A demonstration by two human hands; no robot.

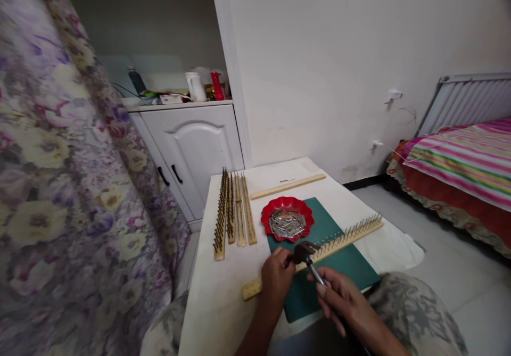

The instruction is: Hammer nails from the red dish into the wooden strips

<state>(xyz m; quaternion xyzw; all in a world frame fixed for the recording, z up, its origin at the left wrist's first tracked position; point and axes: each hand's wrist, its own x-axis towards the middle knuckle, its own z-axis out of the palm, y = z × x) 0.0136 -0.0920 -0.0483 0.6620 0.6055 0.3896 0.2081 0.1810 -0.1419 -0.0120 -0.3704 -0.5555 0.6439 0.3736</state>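
Hammer (305, 251): handle wrapped by right grip (337, 295), head beside left grip (277, 272). Nailed strip (339, 246): crossing beneath left grip, whose closure and hold cannot be told.

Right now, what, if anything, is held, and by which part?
The right grip holds a dark-headed hammer by its silvery handle. The left grip is at a pale wooden strip set with nails; whether it pinches one can't be told.

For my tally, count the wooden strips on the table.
6: four strips side by side on the left, one strip at the back, one strip across the green mat, partly hidden by the left hand.
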